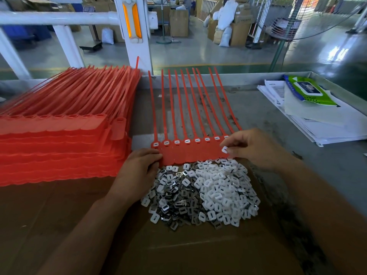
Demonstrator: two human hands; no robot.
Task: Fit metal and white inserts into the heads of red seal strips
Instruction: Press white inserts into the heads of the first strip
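Several strip heads (176,142) hold inserts (187,141); right hand (256,149) pinches white insert (225,149).

The seal strips (190,153) before me are red, their heads showing white-and-silver slots. The insert (225,149) I pinch is white. The heap mixes white inserts (224,187) and shiny grey metal inserts (178,207) on brown cardboard (59,225); the tabletop (258,108) is stained grey.

You've got bright, even light from the hall beyond the table's far edge, and the green floor (327,46) shines with glare. The metal inserts (179,210) glint, and shadows lie soft on the cardboard (59,215). Middle's crisp; the white rail (55,17) bows and the lower corners smear.
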